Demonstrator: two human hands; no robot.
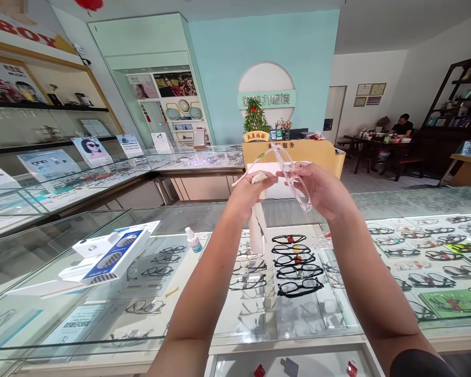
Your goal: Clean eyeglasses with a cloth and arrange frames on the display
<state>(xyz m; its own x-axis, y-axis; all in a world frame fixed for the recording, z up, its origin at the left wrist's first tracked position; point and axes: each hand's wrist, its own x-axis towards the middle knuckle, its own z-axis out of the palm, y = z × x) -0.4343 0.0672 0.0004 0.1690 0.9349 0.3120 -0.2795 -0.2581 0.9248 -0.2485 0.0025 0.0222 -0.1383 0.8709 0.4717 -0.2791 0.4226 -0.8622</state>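
Observation:
Held up above the glass counter is a pair of clear-framed eyeglasses (303,195), tilted, with one temple reaching left toward my other hand. My right hand (314,183) grips the frame at its right side, fingers closed around it. A pale cloth (257,228) hangs down from my left hand (251,191), whose thumb and fingers are pinched on it close to the glasses. Whether the left fingers also touch the temple is hard to make out. Below, a column of black-framed eyeglasses (299,271) lies on the counter.
A glass display counter (188,324) spans the front, with a small spray bottle (193,240) and an opened blue-and-white box (115,254) on its left. Many frames fill the right side. An open drawer (235,366) sits below. A person (402,128) sits at a far table.

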